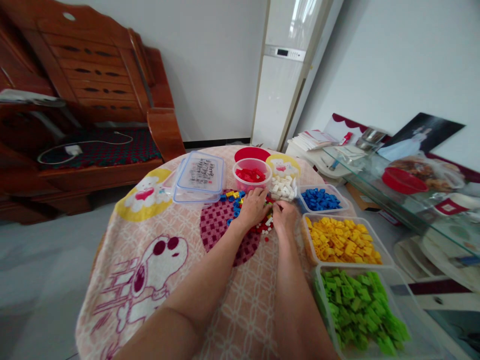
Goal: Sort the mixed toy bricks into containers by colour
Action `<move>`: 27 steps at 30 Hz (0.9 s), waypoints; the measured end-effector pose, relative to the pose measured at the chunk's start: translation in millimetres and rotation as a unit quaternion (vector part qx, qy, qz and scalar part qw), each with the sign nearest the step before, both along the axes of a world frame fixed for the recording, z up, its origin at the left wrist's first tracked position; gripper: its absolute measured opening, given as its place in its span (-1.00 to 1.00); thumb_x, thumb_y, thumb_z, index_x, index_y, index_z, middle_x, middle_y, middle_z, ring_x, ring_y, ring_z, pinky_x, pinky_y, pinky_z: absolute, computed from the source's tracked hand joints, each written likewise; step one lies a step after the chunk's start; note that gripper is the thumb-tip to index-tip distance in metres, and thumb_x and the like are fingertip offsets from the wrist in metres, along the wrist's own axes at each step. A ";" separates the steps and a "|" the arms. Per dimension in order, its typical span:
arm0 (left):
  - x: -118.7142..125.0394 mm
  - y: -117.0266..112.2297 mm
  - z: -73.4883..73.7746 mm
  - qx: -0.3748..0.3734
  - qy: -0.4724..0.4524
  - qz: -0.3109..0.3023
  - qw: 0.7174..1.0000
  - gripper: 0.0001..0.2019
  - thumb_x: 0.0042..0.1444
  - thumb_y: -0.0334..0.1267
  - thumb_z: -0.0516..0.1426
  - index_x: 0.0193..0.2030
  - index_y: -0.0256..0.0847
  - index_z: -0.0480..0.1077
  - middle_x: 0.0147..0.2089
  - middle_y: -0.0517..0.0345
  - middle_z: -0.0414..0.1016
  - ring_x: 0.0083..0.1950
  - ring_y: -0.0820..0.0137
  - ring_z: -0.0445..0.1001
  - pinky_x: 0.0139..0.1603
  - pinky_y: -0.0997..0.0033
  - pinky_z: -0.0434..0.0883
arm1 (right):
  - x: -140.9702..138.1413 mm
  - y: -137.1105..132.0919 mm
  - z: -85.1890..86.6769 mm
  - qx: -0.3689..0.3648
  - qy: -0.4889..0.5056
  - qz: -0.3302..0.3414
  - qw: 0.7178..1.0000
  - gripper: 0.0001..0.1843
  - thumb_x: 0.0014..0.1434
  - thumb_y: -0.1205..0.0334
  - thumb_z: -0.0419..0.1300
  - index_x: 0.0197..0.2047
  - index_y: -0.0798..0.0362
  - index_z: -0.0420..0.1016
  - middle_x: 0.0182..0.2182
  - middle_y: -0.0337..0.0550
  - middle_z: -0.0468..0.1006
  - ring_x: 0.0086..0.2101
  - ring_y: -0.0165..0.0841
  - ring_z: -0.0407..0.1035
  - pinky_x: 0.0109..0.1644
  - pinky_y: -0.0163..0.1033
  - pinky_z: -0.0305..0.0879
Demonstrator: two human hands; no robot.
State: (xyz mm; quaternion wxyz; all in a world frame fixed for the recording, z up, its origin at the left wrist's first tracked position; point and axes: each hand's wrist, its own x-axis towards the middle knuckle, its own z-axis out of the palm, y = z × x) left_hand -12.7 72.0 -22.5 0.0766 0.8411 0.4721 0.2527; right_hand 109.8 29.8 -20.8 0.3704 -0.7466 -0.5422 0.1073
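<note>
A small heap of mixed loose bricks [235, 199] lies on the patterned tablecloth [157, 260] near the table's far side. My left hand [254, 207] rests palm down on the heap, fingers curled over the bricks. My right hand [284, 215] sits just beside it, fingers bent down into the red and white pieces; what they pinch is hidden. Around the heap stand clear tubs: red bricks [251, 175], white bricks [283, 187], blue bricks [320, 199], yellow bricks [343, 240] and green bricks [360, 305].
Stacked clear lids [198, 176] lie left of the red tub, a red lid [252, 153] behind it. A wooden bench [86, 115] stands at the left, a tall white appliance [285, 75] behind, and a glass shelf [405, 195] with dishes at the right.
</note>
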 end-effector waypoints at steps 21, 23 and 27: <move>-4.5 4.7 -8.0 0.017 0.002 -0.016 1.000 -0.55 0.25 -0.08 0.18 0.21 -0.25 0.39 0.16 -0.15 0.48 0.18 0.09 0.41 0.21 0.11 0.37 | -1.8 -2.8 8.5 -0.022 -0.002 -0.015 1.000 -0.68 0.23 0.27 0.10 -0.18 0.11 0.71 -0.19 0.06 0.71 -0.16 -0.17 0.54 -0.04 -0.21 0.32; -6.4 2.9 -5.9 0.013 -0.003 -0.023 1.000 -0.59 0.25 -0.09 0.19 0.14 -0.28 0.43 0.11 -0.15 0.53 0.15 0.09 0.42 0.19 0.13 0.38 | -0.5 -2.4 8.1 -0.020 0.000 -0.019 1.000 -0.68 0.22 0.27 0.10 -0.19 0.11 0.71 -0.21 0.07 0.71 -0.17 -0.16 0.54 -0.04 -0.20 0.32; -14.2 -2.1 3.4 0.001 -0.005 -0.017 1.000 -0.73 0.23 -0.13 0.21 -0.06 -0.28 0.50 -0.06 -0.10 0.59 0.04 0.13 0.46 0.12 0.18 0.41 | 2.2 -0.8 5.2 -0.006 0.001 -0.026 1.000 -0.69 0.20 0.26 0.11 -0.22 0.10 0.71 -0.27 0.06 0.70 -0.21 -0.17 0.53 -0.10 -0.21 0.31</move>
